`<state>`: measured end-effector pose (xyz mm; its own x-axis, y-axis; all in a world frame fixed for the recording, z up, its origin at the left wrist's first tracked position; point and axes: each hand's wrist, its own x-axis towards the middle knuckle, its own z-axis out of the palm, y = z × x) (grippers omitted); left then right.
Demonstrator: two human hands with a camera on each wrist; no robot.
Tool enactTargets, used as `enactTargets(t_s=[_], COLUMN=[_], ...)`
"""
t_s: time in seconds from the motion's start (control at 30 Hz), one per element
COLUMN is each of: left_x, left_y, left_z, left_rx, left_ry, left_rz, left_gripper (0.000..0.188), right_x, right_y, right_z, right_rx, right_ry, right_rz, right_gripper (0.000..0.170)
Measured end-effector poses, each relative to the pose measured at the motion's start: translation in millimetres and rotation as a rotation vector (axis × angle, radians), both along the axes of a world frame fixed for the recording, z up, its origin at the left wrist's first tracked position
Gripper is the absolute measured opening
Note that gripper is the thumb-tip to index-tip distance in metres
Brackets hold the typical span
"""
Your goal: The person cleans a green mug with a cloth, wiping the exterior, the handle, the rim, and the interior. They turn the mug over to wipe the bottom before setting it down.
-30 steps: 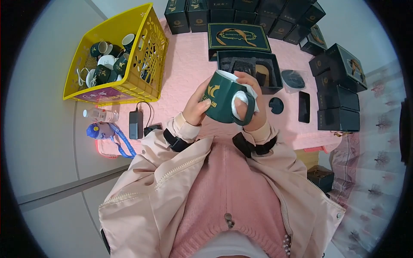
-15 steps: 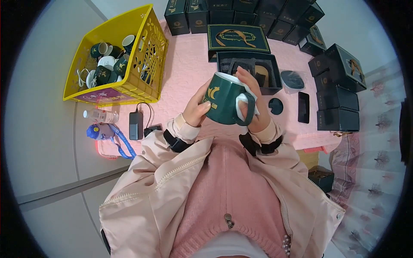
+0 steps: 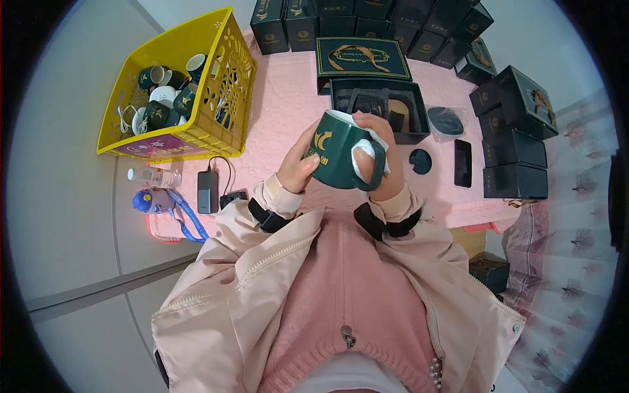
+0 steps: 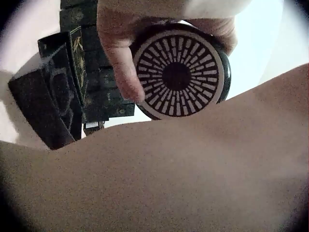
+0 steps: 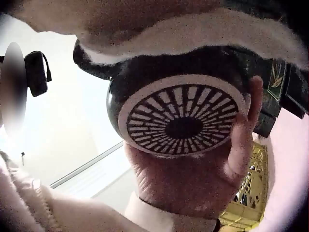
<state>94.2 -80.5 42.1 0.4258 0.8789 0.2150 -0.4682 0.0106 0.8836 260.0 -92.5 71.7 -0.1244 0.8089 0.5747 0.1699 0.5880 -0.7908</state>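
Note:
A dark green mug (image 3: 337,157) with a gold emblem is held up in front of the chest, tilted, its white inside just showing at the rim. My left hand (image 3: 299,165) grips its left side, thumb across the printed front. On the handle side, my right hand (image 3: 389,171) holds a white cloth (image 3: 363,156) against the mug, and part of the cloth shows through the handle. Both wrist views look at the mug's underside (image 5: 185,126), which carries a radial pattern of light and dark bars.
Beyond the mug lies an open dark gift box (image 3: 413,134) with a grey foam insert. A yellow crate (image 3: 219,128) of mugs stands left, near a bottle (image 3: 154,175) and a power bank (image 3: 208,191). A phone (image 3: 462,164) and stacked boxes (image 3: 517,180) are right.
My right hand with the cloth swings slightly outward from the mug, then comes back in against its handle side. My left hand keeps its grip, and the mug shifts only slightly.

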Motion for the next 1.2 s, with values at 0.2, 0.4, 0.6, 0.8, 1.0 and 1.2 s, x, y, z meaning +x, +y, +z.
enactTargets(t_s=[0.2,0.4,0.6,0.8,1.0,1.2], left_x=[0.2,-4.0,-0.2,4.2,2.0,0.6], left_y=[-0.7,1.2,-2.4,1.0,1.3,3.6], left_z=[-2.4,-9.7,-9.3,-5.2,-5.6,-8.0], left_rx=[-0.048,-0.209,-0.292,-0.124,-0.093,-0.097], left_ry=[-0.053,-0.218,-0.245,-0.093,-0.085,-0.106], left_rz=[-0.048,-0.124,-0.152,-0.103,-0.099,-0.11], left_gripper=[0.076,0.078,0.079,0.08,0.081,0.082], right_x=[-0.8,1.6,-1.5,-5.5,-2.8,-2.3], right_y=[-2.1,-6.6,-4.3,-2.9,-2.9,-1.9], right_z=[6.6,9.8,4.9,2.9,6.6,3.8], right_rx=[0.02,-0.081,-0.165,-0.027,-0.049,-0.021], right_ry=[0.048,0.161,0.125,0.067,0.121,0.071], right_rz=[0.036,0.123,0.069,-0.046,0.058,0.078], right_gripper=[0.041,0.04,0.044,0.043,0.038,0.036])
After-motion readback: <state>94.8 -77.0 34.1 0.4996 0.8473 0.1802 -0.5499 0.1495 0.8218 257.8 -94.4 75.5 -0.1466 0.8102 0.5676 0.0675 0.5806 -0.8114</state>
